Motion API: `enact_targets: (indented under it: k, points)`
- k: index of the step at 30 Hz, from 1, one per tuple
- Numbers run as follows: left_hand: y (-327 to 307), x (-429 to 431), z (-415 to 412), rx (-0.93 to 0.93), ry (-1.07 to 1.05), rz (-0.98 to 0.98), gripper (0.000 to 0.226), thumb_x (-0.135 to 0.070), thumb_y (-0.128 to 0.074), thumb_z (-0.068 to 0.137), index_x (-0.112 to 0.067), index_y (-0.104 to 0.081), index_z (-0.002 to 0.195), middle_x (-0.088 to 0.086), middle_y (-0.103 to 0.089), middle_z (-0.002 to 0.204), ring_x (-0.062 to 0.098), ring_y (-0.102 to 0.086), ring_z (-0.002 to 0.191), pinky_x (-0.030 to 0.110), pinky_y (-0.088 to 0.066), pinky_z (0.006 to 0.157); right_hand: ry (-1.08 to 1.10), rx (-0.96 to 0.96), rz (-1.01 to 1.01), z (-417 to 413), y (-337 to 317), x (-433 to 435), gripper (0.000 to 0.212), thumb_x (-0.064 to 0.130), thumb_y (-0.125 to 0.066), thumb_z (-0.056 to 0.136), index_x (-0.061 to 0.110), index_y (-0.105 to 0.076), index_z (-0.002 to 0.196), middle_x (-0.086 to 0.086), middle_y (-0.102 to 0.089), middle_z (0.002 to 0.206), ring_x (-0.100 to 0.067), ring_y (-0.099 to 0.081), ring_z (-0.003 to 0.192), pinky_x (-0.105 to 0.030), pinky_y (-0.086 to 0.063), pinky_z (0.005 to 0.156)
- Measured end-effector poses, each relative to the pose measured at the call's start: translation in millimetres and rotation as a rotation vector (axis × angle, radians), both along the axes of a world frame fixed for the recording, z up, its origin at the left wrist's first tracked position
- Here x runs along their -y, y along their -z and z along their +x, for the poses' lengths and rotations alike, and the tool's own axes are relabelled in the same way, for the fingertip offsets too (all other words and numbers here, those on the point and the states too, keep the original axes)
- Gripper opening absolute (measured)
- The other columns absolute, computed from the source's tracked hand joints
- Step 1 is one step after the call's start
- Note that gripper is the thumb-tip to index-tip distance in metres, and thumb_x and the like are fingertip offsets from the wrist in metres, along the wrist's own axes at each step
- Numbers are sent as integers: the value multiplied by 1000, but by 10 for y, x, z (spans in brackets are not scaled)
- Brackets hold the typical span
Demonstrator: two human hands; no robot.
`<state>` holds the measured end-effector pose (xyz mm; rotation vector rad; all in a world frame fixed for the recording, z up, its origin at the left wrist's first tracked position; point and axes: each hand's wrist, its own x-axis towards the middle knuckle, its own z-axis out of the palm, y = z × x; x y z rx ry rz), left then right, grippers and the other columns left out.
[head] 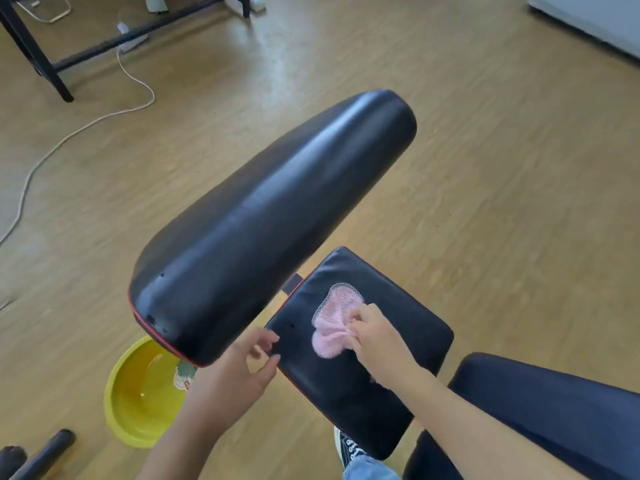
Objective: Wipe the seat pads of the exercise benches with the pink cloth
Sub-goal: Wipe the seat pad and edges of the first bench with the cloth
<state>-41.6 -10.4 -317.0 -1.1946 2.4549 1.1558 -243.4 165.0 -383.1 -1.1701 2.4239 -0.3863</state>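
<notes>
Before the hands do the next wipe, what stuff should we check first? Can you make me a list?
1. Pink cloth on the seat pad: ok, it lies on top.
2. Right hand holding the pink cloth: ok, its fingers pinch the cloth's edge.
3. Pink cloth spread flat: not ok, it is bunched up.
4. Left hand steadying the seat pad: cannot tell; its fingers are at the pad's edge, but the grip is unclear.
5. Yellow basin out of the way: ok, it sits low, off to the left of the seat pad.
6. Seat pad already clean: cannot tell.
</notes>
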Motion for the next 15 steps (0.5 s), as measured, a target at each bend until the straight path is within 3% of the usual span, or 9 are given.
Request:
enact_targets:
  k: [2, 4, 5, 9, 13, 15]
  points:
    - [243, 78, -42, 15, 2, -63, 36, -51, -64, 82, -52, -52, 116, -27, -58, 113, 2, -58, 108, 31, -52, 90, -132, -89, -11, -24, 138, -25, 37, 9, -83, 68, 10, -68, 102, -2, -61, 110, -26, -59, 99, -36, -58, 79]
    - [403, 109, -74, 42, -16, -74, 48, -48, -66, 83, -50, -47, 128, -22, -56, 121, 8, -55, 118, 33, -51, 93, -214, -140, -10, -95, 225, -37, 67, 13, -84, 70, 11, -60, 133, -7, -57, 139, -27, -53, 129, -36, -53, 101]
    - [481, 123, -83, 55, -15, -66, 56, -46, -69, 83, -48, -45, 134, -19, -55, 128, 10, -54, 123, 33, -50, 96, -272, -153, -13, -134, 287, -42, 71, 14, -84, 71, 11, -59, 137, -6, -54, 146, -26, -50, 135, -36, -50, 107]
    - [738, 173, -96, 58, 88, -72, 81, -43, -80, 77, -33, -41, 148, -17, -46, 145, 8, -45, 134, 28, -41, 107, -397, -168, -157, -86, 581, -106, 46, -12, -74, 78, 4, -71, 121, -5, -66, 130, -21, -62, 117, -27, -52, 101]
    - [906, 222, -144, 100, 161, -93, 85, -38, -84, 75, -29, -43, 148, -12, -49, 142, 11, -45, 132, 27, -40, 107, -559, -296, -197, -273, 619, -66, 35, -15, -54, 87, -1, -71, 115, -8, -69, 118, -23, -62, 105, -30, -54, 98]
    - [950, 199, -168, 94, 149, -73, 82, -32, -85, 76, -30, -45, 147, -12, -54, 135, 13, -50, 125, 29, -44, 103, -298, -377, -192, -530, 682, 21, 41, -16, -58, 78, -3, -70, 115, -10, -70, 116, -26, -58, 106, -35, -59, 92]
